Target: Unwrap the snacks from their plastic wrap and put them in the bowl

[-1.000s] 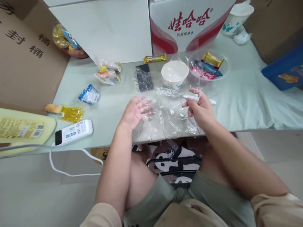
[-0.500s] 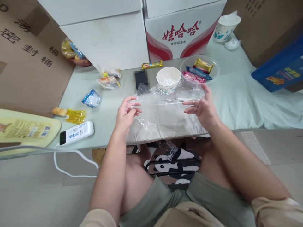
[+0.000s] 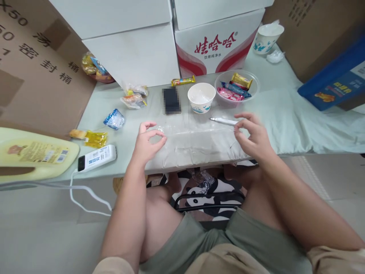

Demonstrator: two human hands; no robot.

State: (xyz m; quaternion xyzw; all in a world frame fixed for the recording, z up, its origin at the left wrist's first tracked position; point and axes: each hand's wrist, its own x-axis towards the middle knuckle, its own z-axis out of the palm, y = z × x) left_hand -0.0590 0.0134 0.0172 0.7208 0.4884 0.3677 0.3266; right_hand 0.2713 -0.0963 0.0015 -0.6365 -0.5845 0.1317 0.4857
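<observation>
Grip the clear film (image 3: 194,132), likely light and limp, by its ends: left hand (image 3: 145,144) pinching at 9 o'clock, right hand (image 3: 254,137) at 3.

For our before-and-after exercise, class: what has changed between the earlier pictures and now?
The left hand, spread open earlier, now pinches one end of the clear film; the right hand pinches near the other. The hands have moved apart, and the film, crumpled over the black item before, is drawn off it and stretched between them. The black item, cup and snack bowl stayed put.
</observation>
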